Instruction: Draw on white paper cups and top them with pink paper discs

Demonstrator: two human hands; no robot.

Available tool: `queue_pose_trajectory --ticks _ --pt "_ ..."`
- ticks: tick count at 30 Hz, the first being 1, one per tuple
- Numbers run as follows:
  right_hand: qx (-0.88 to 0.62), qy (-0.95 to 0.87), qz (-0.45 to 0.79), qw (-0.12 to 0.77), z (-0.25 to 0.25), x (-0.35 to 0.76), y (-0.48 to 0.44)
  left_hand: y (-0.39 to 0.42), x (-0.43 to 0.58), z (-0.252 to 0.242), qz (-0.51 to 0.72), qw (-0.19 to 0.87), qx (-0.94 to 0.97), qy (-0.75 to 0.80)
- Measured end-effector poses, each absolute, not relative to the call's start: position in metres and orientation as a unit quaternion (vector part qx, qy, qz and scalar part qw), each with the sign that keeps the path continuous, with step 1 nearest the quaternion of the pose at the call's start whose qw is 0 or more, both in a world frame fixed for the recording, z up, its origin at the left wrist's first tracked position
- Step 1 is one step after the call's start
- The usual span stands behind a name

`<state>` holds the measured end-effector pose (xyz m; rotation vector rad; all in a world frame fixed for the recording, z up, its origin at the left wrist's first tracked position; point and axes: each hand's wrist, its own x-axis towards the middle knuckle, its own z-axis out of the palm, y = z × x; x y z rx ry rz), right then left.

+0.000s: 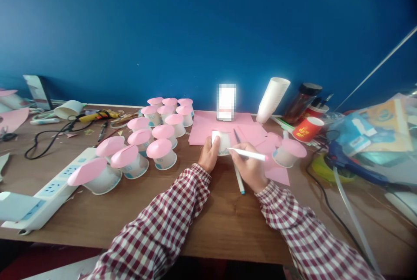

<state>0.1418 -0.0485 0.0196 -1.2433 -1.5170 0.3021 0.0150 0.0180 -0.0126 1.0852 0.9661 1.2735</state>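
My left hand (209,153) is closed around the left side of a white paper cup (223,142), which has a blue zigzag line near its lower rim. In my right hand (249,166) is a white marker pen (250,154) with a pink end, its tip at the cup's right side. Below the hands lies another pen (240,180) with a blue end. Behind the cup are sheets of pink paper (202,129). To the right of my right hand stands an upturned cup with a pink paper top (293,147).
Several upturned cups with pink tops (159,149) stand in rows at left, beside a white power strip (61,180). A stack of white cups (273,97) leans at the back. On the right are a red paper cup (308,129), a dark jar (302,102) and a blue glue gun (355,165).
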Motion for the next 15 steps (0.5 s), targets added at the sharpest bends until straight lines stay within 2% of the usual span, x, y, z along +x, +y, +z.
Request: queue_pose_trajectory --ticks 9,15 --pt "-0.545 -0.631 0.093 0.543 0.0202 0.1468 -0.0484 0.0156 0.0137 -0.0096 0.531 0.557 0.491 0.408" --pt "-0.536 -0.573 0.164 0.598 0.0133 0.1483 -0.046 0.0157 0.0159 -0.0083 0.54 0.6 0.456 0.376"
